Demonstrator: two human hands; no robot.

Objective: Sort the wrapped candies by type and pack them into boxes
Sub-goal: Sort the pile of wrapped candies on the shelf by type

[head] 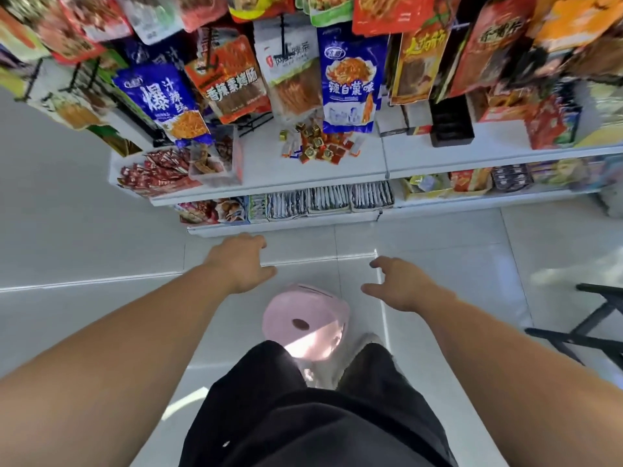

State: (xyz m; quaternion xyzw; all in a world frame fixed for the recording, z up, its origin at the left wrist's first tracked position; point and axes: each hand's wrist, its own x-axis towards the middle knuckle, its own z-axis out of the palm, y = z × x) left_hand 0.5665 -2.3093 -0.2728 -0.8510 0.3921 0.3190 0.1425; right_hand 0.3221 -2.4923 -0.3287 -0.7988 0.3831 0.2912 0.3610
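Both hands are hovering over the pale floor tiles, near the front of a white shop shelf [269, 170]. The left hand [241, 261] is hanging with loosely bent fingers and gripping nothing. The right hand [401, 284] is spreading its fingers and thumb wide, and is likewise empty.

The wrapped candies [317, 144] are lying in 1 mixed heap at the far middle of the shelf top, gold-and-red squares among orange-and-white sachets, well apart from both hands. Left of the heap a clear plastic box [215, 160] is standing, and beside it, further left, red sachets [151, 173] are piling up.

Above, hanging snack bags are showing print: a blue bag [158, 99] reading 爆汁辣丝, an orange bag [232, 82] reading 香辣素烤肠, and a second blue bag [350, 85] whose writing is blurring.

A pink stool [303, 321] is sitting between the hands, by the person's legs.
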